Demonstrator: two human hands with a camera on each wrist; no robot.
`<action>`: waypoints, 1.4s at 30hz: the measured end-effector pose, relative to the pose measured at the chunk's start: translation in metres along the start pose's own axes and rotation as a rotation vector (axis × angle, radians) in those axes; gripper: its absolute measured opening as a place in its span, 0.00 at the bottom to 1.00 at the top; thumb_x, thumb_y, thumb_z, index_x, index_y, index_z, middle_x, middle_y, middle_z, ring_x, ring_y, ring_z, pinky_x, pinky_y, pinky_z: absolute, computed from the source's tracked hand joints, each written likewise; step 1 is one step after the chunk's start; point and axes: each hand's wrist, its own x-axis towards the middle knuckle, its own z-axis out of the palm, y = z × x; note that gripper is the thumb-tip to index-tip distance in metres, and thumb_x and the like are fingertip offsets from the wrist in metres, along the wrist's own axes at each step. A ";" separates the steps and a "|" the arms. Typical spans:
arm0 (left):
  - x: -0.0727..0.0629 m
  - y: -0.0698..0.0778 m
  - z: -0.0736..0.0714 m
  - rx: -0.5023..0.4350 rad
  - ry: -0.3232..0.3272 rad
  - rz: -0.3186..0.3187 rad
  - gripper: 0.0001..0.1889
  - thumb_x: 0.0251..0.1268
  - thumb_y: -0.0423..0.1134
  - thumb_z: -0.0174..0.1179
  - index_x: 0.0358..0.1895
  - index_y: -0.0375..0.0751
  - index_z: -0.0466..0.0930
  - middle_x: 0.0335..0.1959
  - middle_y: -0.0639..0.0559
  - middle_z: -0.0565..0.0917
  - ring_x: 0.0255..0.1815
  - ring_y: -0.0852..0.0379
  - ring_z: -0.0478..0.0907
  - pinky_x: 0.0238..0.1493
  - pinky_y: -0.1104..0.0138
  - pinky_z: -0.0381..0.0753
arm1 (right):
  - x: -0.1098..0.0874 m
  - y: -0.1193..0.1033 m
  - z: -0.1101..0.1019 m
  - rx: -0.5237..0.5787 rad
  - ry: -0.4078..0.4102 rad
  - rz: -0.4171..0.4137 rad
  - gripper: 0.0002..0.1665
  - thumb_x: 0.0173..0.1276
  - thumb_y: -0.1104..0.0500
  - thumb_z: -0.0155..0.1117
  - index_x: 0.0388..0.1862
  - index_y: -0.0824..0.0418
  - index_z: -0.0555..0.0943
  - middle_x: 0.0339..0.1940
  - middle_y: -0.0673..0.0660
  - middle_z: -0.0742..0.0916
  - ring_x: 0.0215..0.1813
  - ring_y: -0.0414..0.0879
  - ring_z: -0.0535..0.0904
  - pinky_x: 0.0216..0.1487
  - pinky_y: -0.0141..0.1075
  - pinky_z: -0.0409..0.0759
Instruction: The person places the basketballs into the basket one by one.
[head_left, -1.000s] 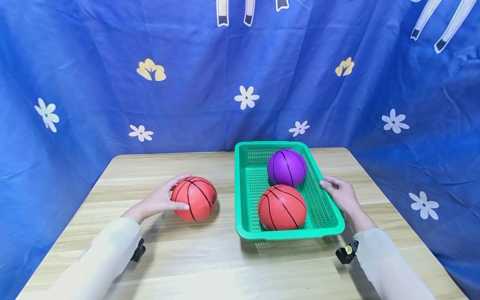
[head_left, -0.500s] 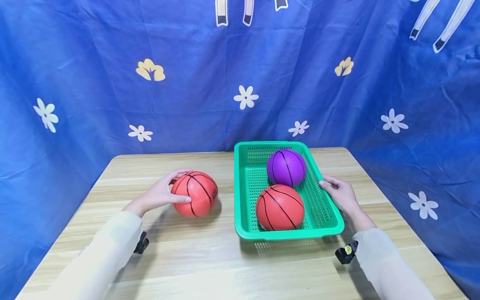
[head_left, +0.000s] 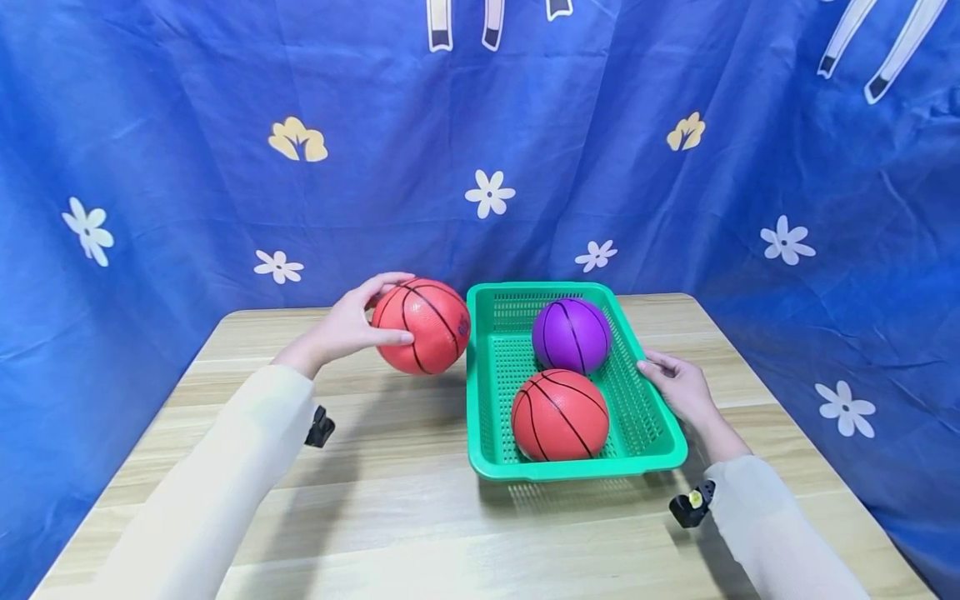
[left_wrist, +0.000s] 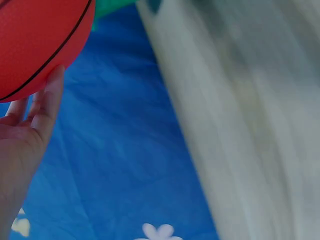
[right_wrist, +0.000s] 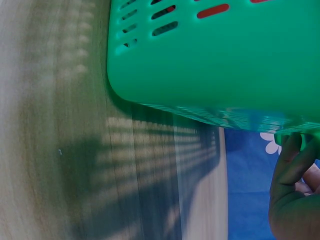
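Note:
My left hand (head_left: 347,327) grips a red toy basketball (head_left: 433,333) from its left side, thumb in front and fingers over the back. The ball is held up above the table, its right side at the left rim of a green plastic basket (head_left: 577,470). Inside the basket sit a second red basketball (head_left: 558,421) at the near end and a purple basketball (head_left: 573,337) behind it. My right hand (head_left: 681,392) holds the basket's right rim. In the right wrist view its fingers (right_wrist: 289,159) curl at the rim's underside.
The basket stands on a light wood table (head_left: 390,517), right of the middle. A blue curtain (head_left: 397,217) with flowers hangs close behind the table and along its sides. Each wrist wears a small black camera (head_left: 320,427).
My left hand has lifted the red basketball off the table and carried it up, away from me and rightward to the basket's left rim. The right hand and basket have stayed in place.

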 end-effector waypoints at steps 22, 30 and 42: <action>0.056 0.029 0.068 -0.112 -0.043 0.031 0.41 0.44 0.39 0.75 0.66 0.52 0.67 0.56 0.46 0.73 0.56 0.49 0.71 0.46 0.56 0.81 | 0.002 0.001 0.000 0.007 0.001 -0.011 0.31 0.69 0.50 0.62 0.64 0.67 0.72 0.54 0.68 0.81 0.37 0.34 0.82 0.38 0.30 0.81; 0.063 0.019 0.093 -0.109 -0.034 0.047 0.40 0.44 0.41 0.76 0.64 0.54 0.68 0.55 0.49 0.74 0.54 0.50 0.71 0.46 0.57 0.80 | 0.003 0.002 0.001 0.007 0.008 -0.006 0.31 0.69 0.50 0.62 0.64 0.67 0.72 0.54 0.69 0.81 0.37 0.33 0.82 0.38 0.30 0.81; 0.064 0.005 0.116 -0.129 -0.009 0.070 0.39 0.44 0.40 0.76 0.64 0.51 0.69 0.58 0.51 0.72 0.54 0.52 0.73 0.48 0.57 0.79 | 0.003 0.002 0.000 0.012 0.012 -0.007 0.30 0.69 0.51 0.62 0.64 0.67 0.72 0.51 0.64 0.83 0.36 0.34 0.82 0.38 0.30 0.81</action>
